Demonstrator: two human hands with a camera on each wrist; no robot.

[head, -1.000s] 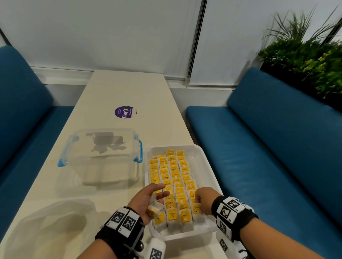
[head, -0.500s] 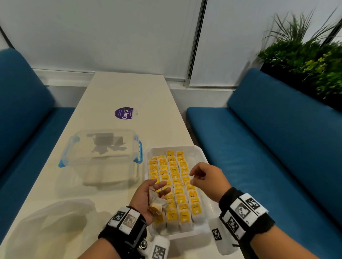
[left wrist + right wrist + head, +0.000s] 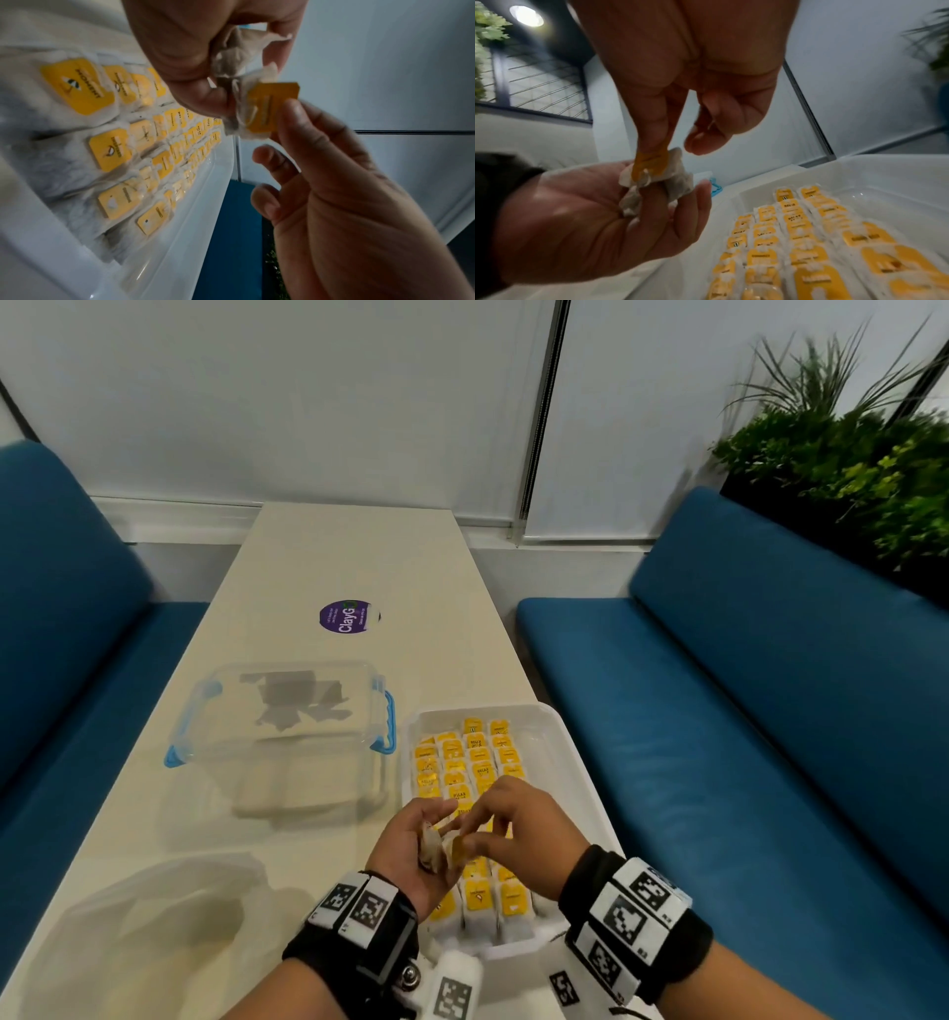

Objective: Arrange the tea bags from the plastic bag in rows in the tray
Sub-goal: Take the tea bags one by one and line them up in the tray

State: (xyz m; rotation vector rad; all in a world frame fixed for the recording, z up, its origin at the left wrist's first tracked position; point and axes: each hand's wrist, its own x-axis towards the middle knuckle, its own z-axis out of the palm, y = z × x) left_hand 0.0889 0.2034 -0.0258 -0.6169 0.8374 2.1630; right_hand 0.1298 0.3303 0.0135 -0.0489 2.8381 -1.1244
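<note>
Over pale table [image 3: 359,557], near tray [image 3: 575,762]: left hand [image 3: 411,855] cupping spare tea bags [image 3: 430,846], right hand [image 3: 513,834] pinching one yellow tag [image 3: 272,105] for next row.

My hands [image 3: 464,839] meet over the tray [image 3: 575,762]; box [image 3: 287,726] ahead-left, bag [image 3: 154,916] left on the table [image 3: 359,557].

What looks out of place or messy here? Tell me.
Only the tea bags held in the left hand look crumpled, not flat like the rows in the tray. The right hand pinches one by its yellow tag. The rows themselves look neat, nothing spilled.
</note>
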